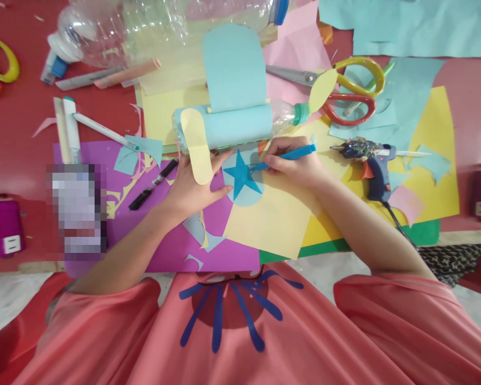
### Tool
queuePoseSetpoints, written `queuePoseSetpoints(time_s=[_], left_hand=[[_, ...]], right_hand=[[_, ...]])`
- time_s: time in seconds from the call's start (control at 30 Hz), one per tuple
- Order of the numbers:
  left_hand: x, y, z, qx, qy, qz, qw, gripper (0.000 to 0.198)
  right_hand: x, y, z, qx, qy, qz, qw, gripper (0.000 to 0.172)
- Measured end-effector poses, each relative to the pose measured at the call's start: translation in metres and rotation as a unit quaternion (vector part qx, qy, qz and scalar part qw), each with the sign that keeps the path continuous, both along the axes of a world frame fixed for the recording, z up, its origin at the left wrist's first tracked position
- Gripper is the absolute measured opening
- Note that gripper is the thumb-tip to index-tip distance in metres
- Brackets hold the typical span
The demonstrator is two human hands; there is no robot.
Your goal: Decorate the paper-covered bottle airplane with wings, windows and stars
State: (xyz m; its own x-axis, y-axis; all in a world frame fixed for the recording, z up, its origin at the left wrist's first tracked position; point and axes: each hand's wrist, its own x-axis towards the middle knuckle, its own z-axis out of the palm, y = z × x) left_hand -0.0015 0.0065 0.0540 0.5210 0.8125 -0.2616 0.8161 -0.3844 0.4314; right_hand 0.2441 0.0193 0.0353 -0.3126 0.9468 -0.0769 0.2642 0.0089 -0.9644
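Note:
My right hand (294, 163) is closed around a blue marker (296, 155) whose tip rests on a dark blue star (240, 179) drawn on a light blue paper circle (246, 198). My left hand (194, 187) lies flat with fingers stretched out, pressing the circle's left edge on the purple sheet (172, 246). Just beyond both hands lies a small plastic bottle wrapped in light blue paper (232, 125), with a yellow paper wing (198, 152), a blue paper flap (234, 67) and a yellow propeller piece (323, 88) at its green cap.
Scissors with yellow and red handles (344, 88) lie at the back right. A blue glue gun (371, 158) with its cord sits right of my hand. A black marker (152, 184), white pens (72, 128), a large clear bottle (144, 27) and coloured paper scraps cover the red table.

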Motion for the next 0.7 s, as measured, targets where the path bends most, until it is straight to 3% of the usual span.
queuePoseSetpoints(time_s=[0.3, 0.53, 0.7], left_hand=[[0.0015, -0.0003, 0.0018, -0.003, 0.007, 0.002, 1.0, 0.065], [0.0019, 0.001, 0.0013, -0.005, 0.012, 0.003, 1.0, 0.065], [0.0019, 0.0005, 0.0021, 0.0, 0.014, 0.001, 1.0, 0.064]], right_hand=[[0.002, 0.0004, 0.0, -0.007, 0.031, -0.019, 0.999, 0.022], [0.0004, 0.0004, -0.0006, -0.003, 0.013, 0.015, 1.0, 0.037], [0.0013, 0.0004, 0.0008, -0.002, 0.014, 0.009, 1.0, 0.039]])
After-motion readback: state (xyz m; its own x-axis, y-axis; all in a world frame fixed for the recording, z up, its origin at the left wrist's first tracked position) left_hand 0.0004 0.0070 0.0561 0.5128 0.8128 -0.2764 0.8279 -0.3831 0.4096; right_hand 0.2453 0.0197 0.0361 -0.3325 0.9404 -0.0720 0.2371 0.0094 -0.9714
